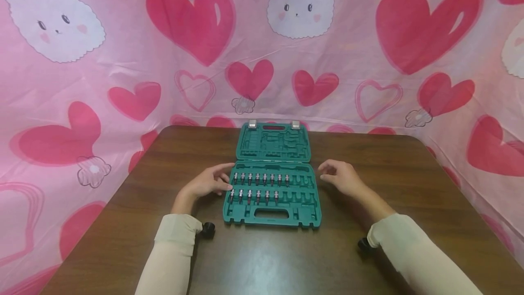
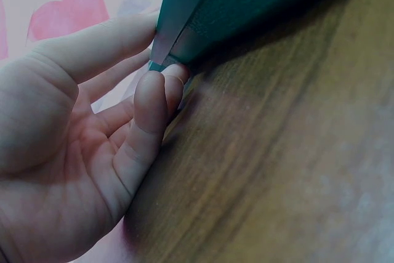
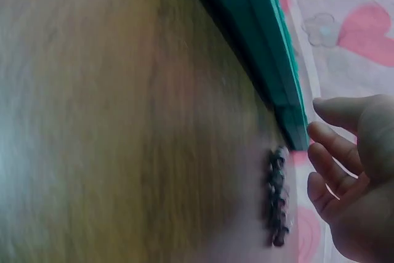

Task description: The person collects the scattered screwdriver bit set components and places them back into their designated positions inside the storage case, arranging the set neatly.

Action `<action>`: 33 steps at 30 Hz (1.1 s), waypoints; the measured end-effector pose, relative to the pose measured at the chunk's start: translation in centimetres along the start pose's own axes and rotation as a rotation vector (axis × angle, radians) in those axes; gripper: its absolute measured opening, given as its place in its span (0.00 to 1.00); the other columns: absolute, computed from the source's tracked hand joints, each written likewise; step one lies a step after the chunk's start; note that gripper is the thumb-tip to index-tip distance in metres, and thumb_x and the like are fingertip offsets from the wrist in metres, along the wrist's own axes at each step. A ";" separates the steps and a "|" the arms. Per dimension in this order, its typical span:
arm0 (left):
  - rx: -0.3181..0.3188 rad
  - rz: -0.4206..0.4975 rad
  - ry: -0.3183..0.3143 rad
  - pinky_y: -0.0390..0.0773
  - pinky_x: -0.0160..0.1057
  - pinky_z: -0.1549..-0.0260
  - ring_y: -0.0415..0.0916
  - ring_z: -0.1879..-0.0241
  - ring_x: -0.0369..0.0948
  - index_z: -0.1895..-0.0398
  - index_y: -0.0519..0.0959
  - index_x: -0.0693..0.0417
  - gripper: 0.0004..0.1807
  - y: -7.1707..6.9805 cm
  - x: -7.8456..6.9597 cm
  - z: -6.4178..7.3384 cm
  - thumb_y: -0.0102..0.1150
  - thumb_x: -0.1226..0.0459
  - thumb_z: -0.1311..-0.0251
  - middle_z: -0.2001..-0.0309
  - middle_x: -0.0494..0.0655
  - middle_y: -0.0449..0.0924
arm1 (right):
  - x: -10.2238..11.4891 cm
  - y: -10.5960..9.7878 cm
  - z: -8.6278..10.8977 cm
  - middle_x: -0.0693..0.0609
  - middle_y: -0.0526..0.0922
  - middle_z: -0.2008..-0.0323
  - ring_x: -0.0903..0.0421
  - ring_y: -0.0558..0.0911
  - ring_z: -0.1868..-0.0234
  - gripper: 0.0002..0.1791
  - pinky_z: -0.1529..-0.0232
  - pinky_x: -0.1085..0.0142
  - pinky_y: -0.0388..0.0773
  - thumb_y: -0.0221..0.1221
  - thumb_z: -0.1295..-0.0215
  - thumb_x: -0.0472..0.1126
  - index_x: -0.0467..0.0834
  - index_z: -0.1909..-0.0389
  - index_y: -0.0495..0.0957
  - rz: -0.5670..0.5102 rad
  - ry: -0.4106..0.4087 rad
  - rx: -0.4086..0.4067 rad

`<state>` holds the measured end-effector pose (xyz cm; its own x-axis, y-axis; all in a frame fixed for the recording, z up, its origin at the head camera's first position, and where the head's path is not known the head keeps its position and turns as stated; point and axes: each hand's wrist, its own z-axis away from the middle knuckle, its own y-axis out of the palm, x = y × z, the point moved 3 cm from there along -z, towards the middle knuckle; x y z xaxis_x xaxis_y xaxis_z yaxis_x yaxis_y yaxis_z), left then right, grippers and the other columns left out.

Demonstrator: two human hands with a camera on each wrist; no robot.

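Note:
A green plastic case (image 1: 272, 221) lies open on the table with its lid (image 1: 272, 156) laid back. Two rows of small silver socket bits (image 1: 257, 177) with dark tips sit in its slots; slots toward the right end of both rows are vacant. My left hand (image 1: 206, 182) rests at the case's left side. In the left wrist view its thumb (image 2: 114, 41) reaches the case's edge, the other fingers loosely bent beside it. My right hand (image 1: 344, 177) hovers just right of the case, fingers loosely bent, holding nothing.
A small row of dark, shiny metal pieces (image 3: 278, 198) lies on the wooden table (image 1: 262, 263) near the right hand, seen in the right wrist view. Behind the table hangs a pink cloth (image 1: 262, 49) with hearts and rabbits. Both wrists wear black devices (image 1: 208, 230).

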<state>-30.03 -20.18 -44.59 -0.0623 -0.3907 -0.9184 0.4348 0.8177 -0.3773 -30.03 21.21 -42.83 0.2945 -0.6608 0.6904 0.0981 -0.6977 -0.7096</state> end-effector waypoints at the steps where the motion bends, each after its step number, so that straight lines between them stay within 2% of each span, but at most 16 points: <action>1: 0.000 0.002 -0.001 0.80 0.43 0.68 0.78 0.69 0.48 0.27 0.62 0.52 0.39 0.0 0.0 0.0 0.66 0.68 0.42 0.62 0.56 0.78 | -0.1 -0.2 0.1 0.51 0.81 0.67 0.51 0.77 0.64 0.09 0.61 0.58 0.77 0.64 0.38 0.35 0.42 0.56 0.81 0.005 -0.011 0.001; 7: -0.004 -0.007 -0.003 0.80 0.44 0.68 0.78 0.68 0.48 0.27 0.62 0.52 0.39 0.1 -0.1 0.1 0.67 0.68 0.42 0.62 0.56 0.78 | -1.2 -1.7 0.6 0.52 0.78 0.73 0.51 0.76 0.69 0.10 0.66 0.58 0.75 0.66 0.39 0.36 0.41 0.57 0.81 0.009 -0.021 0.003; 16: -0.007 -0.008 -0.006 0.80 0.43 0.67 0.78 0.68 0.47 0.27 0.62 0.52 0.39 0.0 0.0 0.1 0.67 0.68 0.42 0.62 0.56 0.78 | -3.1 -3.1 1.1 0.51 0.78 0.73 0.51 0.75 0.70 0.11 0.68 0.60 0.74 0.66 0.39 0.36 0.40 0.56 0.81 0.045 0.006 0.012; 33: -0.006 0.011 -0.013 0.80 0.43 0.68 0.78 0.68 0.47 0.27 0.62 0.52 0.39 0.0 0.3 -0.1 0.67 0.68 0.43 0.61 0.57 0.78 | -5.5 -4.0 1.4 0.52 0.77 0.73 0.52 0.74 0.69 0.10 0.66 0.59 0.70 0.64 0.39 0.35 0.40 0.57 0.81 0.061 0.031 -0.012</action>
<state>-30.14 -20.25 -44.87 -0.0459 -0.3869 -0.9210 0.4296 0.8247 -0.3679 -30.66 28.02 -43.94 0.2696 -0.7101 0.6504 0.0697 -0.6593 -0.7487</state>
